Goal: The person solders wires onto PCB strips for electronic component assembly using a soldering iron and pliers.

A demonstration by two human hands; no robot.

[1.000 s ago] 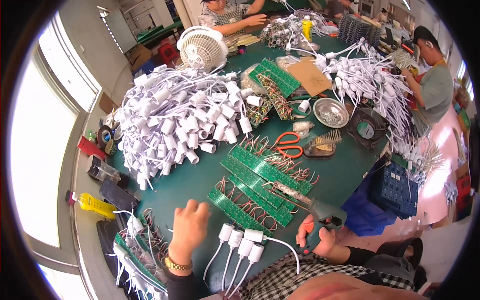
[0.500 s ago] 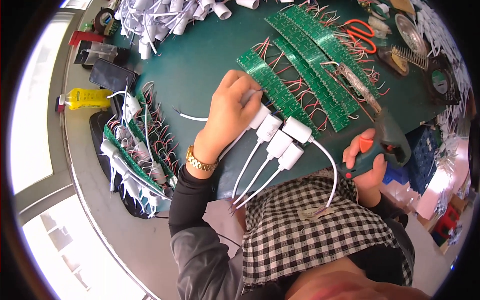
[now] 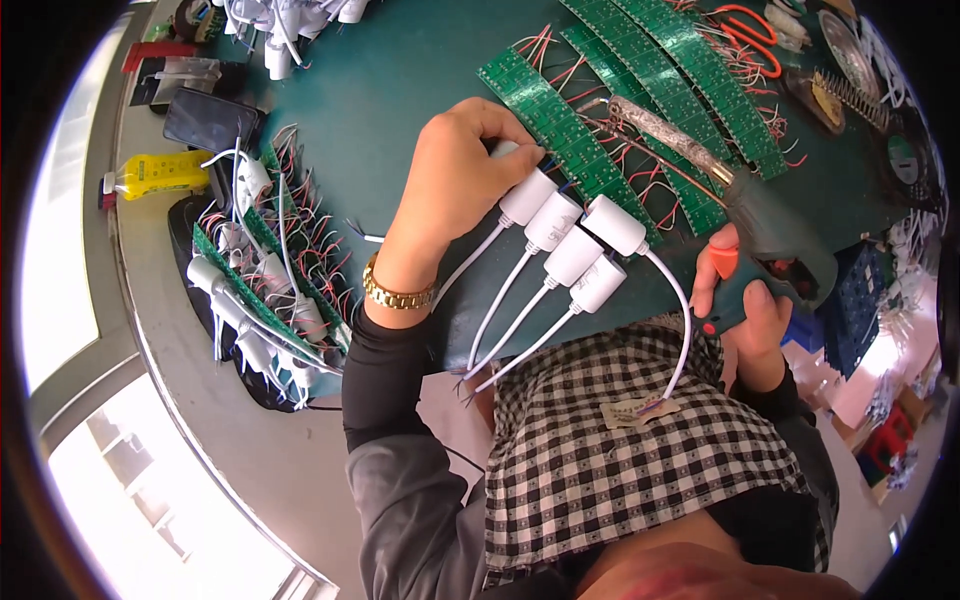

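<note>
My left hand (image 3: 462,175), a gold watch at its wrist, is closed on a white cylindrical plastic housing, its fingertips by the near edge of a green circuit board strip (image 3: 555,120). Most of that housing is hidden by the fingers. My right hand (image 3: 750,315) grips a dark green pistol-style soldering gun (image 3: 765,230) with an orange trigger. Its metal barrel points left, with the tip above the strip and apart from my left fingers. Several white cabled housings (image 3: 573,257) lie in a row along the strip, their cables trailing toward my checked apron.
More green board strips (image 3: 690,75) with red and white wires lie beyond. Wired boards and housings (image 3: 265,280) are heaped at left, near a phone (image 3: 212,120) and a yellow bottle (image 3: 165,176). Orange scissors (image 3: 748,40) and a coiled spring holder (image 3: 850,98) sit far right.
The soldering gun has moved left, bringing its tip closer to the near strip and my left hand. My left hand keeps hold of the housing. The whole view has shifted slightly.
</note>
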